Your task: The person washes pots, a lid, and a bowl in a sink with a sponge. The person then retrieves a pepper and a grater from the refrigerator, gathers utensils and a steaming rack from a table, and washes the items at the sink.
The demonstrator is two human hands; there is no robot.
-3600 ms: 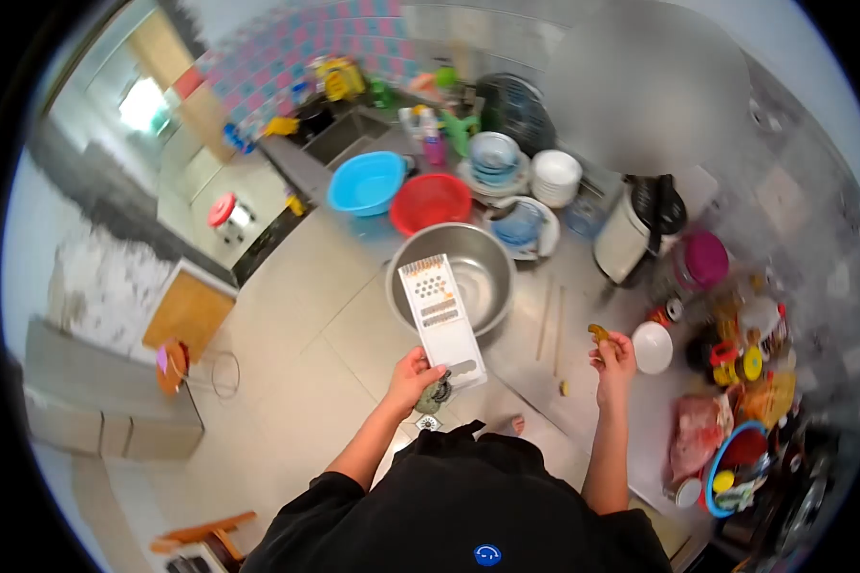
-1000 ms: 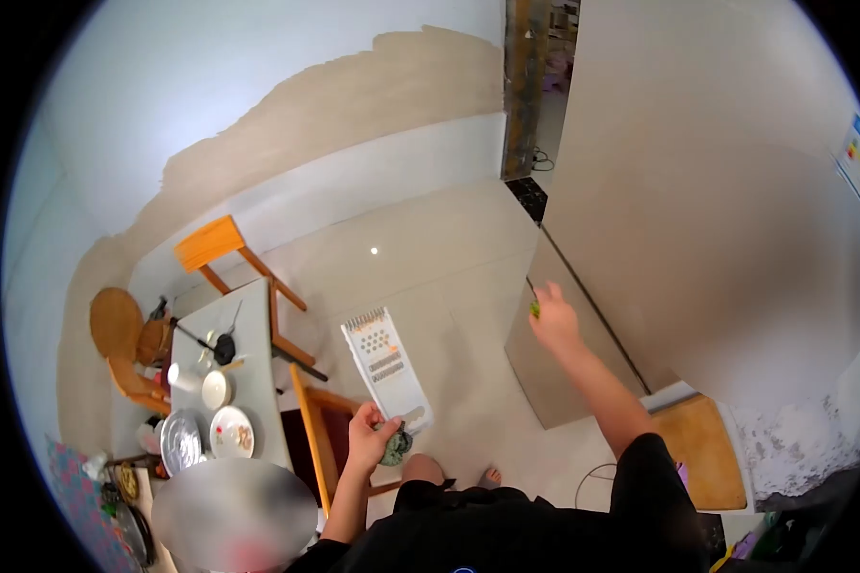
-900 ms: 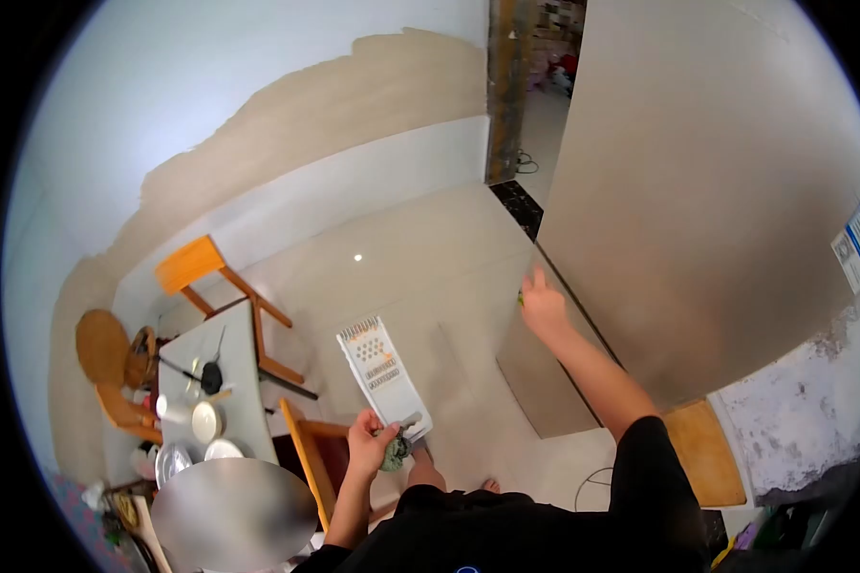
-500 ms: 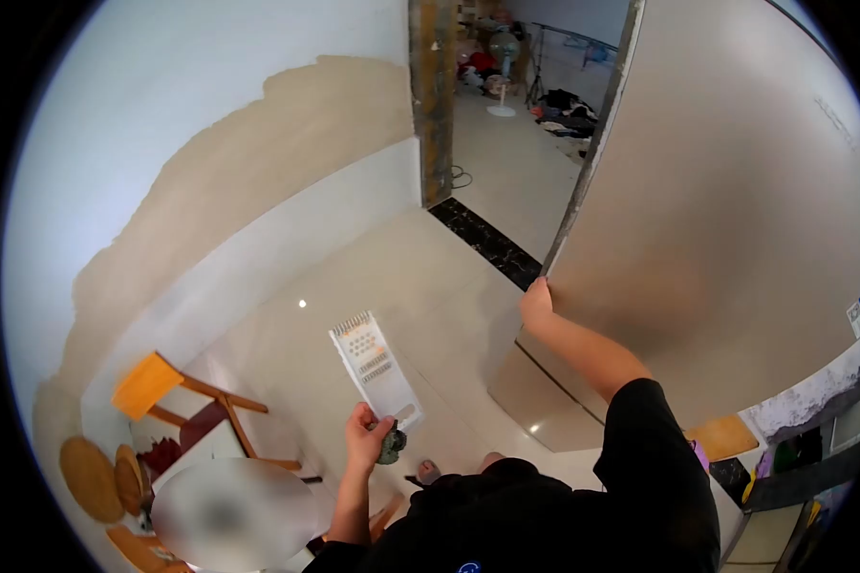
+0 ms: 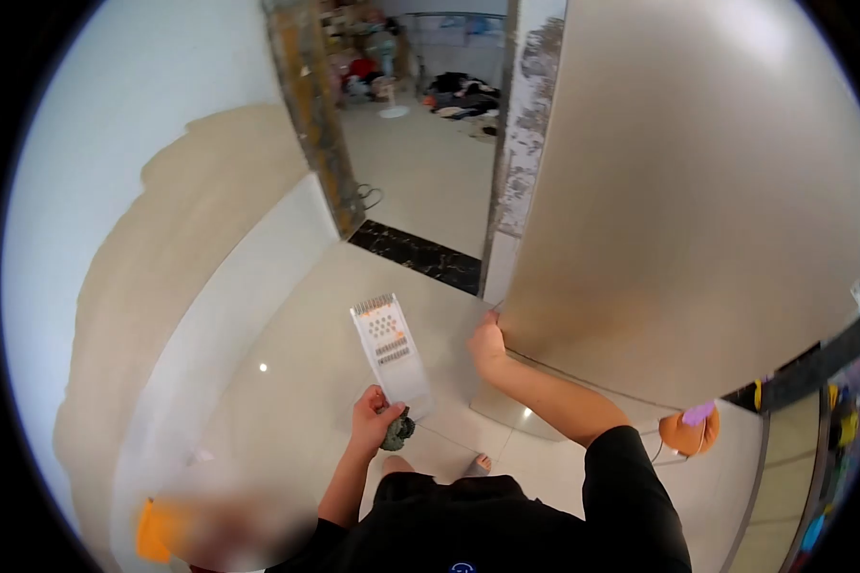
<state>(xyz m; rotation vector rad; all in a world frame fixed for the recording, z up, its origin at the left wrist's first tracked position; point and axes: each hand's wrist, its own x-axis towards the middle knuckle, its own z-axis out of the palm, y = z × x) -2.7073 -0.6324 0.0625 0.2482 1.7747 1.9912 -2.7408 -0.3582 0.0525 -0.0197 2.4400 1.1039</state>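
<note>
My left hand (image 5: 371,420) is closed around the near end of a flat white grater (image 5: 390,346), which points away from me over the floor. Orange bits cling around its round holes and slots. A dark green crumpled cloth or scrubbing pad (image 5: 398,432) is bunched in the same hand, beside the thumb. My right hand (image 5: 487,339) has its fingers curled at the left edge of a tall, smooth beige panel (image 5: 678,210), resembling a fridge door. Its fingertips are partly hidden there. A lower panel (image 5: 516,413) sits below a dark seam.
Ahead is a doorway with a black marble threshold (image 5: 416,256); clothes (image 5: 463,95) lie in a heap on the floor beyond. A half-plastered wall (image 5: 182,229) runs along the left. An orange round-topped item (image 5: 688,435) stands at right. Something blurred fills the lower left.
My view has turned and shifted, bringing the peeling wall strip beside the doorway into sight. The grater and cloth stay in my left hand; my right hand remains at the panel's edge.
</note>
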